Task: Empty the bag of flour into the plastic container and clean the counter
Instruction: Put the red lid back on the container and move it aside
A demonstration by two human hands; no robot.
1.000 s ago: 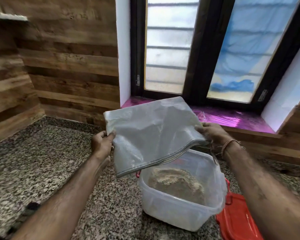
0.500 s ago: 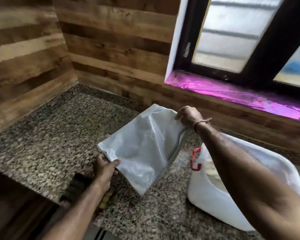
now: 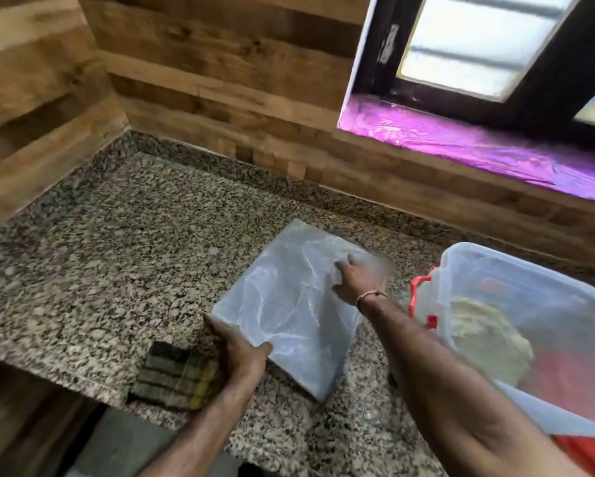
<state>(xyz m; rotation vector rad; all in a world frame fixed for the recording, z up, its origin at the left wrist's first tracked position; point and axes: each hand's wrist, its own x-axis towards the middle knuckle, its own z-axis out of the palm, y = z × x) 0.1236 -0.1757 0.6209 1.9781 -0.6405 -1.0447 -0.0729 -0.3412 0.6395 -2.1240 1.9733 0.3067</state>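
Observation:
The folded grey flour bag [image 3: 289, 304] lies flat on the speckled granite counter [image 3: 117, 256], left of the clear plastic container [image 3: 516, 280]. Flour [image 3: 485, 342] fills the container's bottom. My left hand [image 3: 241, 352] pinches the bag's near left corner, thumb on top. My right hand [image 3: 358, 280] rests on the bag's far right part with fingers spread flat; it is motion-blurred.
A dark scrub pad with a yellow side [image 3: 175, 376] sits at the counter's front edge, just left of my left hand. A red lid [image 3: 585, 456] lies under the container's near side. Wooden walls close the corner; a purple-lined window sill [image 3: 478, 146] runs behind.
The bag has come down from above the container, swung left and now lies on the counter. My right hand has let go of its top edge and lies flat on it.

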